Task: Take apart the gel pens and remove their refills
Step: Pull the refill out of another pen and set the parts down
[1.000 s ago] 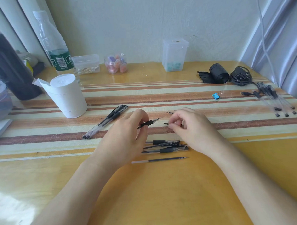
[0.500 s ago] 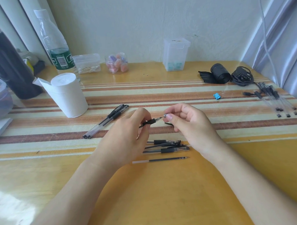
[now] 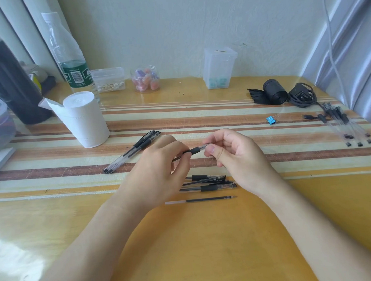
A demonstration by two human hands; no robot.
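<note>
My left hand (image 3: pixel 158 172) grips a gel pen (image 3: pixel 194 150) by its barrel, just behind the black rubber grip. My right hand (image 3: pixel 237 157) pinches the clear tip end of that same pen between thumb and fingers. Both hands hover above the striped mat at the table's middle. Below them lie pen parts (image 3: pixel 209 182): barrels with black grips. A loose refill (image 3: pixel 201 200) lies nearest me. Two capped pens (image 3: pixel 132 151) lie side by side to the left. A bundle of clear barrels (image 3: pixel 346 126) sits at the far right.
A white paper roll (image 3: pixel 83 118) stands at the left, with a water bottle (image 3: pixel 69 58) behind it. Small plastic boxes (image 3: pixel 219 67) and a jar (image 3: pixel 145 78) line the wall. A black roll (image 3: pixel 273 94), a coiled cable (image 3: pixel 303 95) and a blue binder clip (image 3: pixel 271 119) lie right.
My right hand rose from the mat and closed on the pen's tip. The left hand kept holding the pen, now lifted slightly.
</note>
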